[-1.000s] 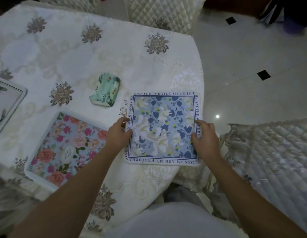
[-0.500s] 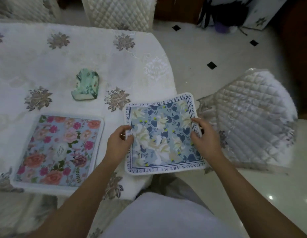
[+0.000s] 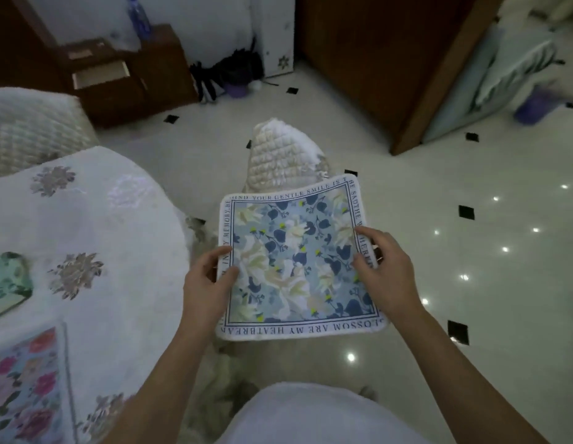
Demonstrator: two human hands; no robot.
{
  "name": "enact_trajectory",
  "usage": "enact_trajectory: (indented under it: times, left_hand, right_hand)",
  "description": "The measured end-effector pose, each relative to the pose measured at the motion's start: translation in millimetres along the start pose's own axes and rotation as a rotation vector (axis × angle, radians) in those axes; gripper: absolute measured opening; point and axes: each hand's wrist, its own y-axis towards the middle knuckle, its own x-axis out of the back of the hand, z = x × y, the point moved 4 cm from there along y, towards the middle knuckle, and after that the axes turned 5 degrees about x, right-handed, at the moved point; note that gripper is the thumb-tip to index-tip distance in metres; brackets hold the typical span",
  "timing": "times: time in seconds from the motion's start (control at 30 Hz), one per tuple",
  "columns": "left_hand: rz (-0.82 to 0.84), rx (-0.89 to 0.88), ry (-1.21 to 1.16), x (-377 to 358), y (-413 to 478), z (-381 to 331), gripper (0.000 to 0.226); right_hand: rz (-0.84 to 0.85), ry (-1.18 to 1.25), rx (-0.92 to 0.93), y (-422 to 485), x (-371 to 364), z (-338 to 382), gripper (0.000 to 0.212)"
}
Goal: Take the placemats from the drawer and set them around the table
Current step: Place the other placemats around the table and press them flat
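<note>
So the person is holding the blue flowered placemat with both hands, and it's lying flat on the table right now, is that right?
Not quite. Both hands, left hand and right hand, do hold the blue flowered placemat, but it is not on the table. The head view shows it held in the air over the floor, to the right of the table's edge.

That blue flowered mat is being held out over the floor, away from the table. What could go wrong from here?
The blue placemat is gripped only at its side edges by the left hand and right hand, so it could sag or slip to the floor. A quilted chair stands just beyond it and could be bumped. Setting it too near the table edge might let it slide off.
</note>
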Motion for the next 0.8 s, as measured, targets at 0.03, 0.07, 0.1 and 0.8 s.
enact_trajectory:
  times: [0.03, 0.07, 0.1, 0.8]
  left_hand:
    - [0.035, -0.039, 0.01, -21, -5, -12, 0.032]
    - [0.077, -0.071, 0.022, -44, -10, -23, 0.032]
    - [0.12, -0.094, 0.036, -69, -16, -33, 0.033]
    - [0.296, -0.142, 0.15, -352, 25, -130, 0.042]
  right_hand:
    - [-0.043, 0.017, -0.023, -5, 23, -12, 0.042]
    - [-0.077, 0.026, -0.044, -10, 47, -25, 0.042]
    - [-0.103, 0.021, -0.06, -16, 72, -40, 0.041]
    - [-0.174, 0.011, -0.198, 99, 260, -205, 0.038]
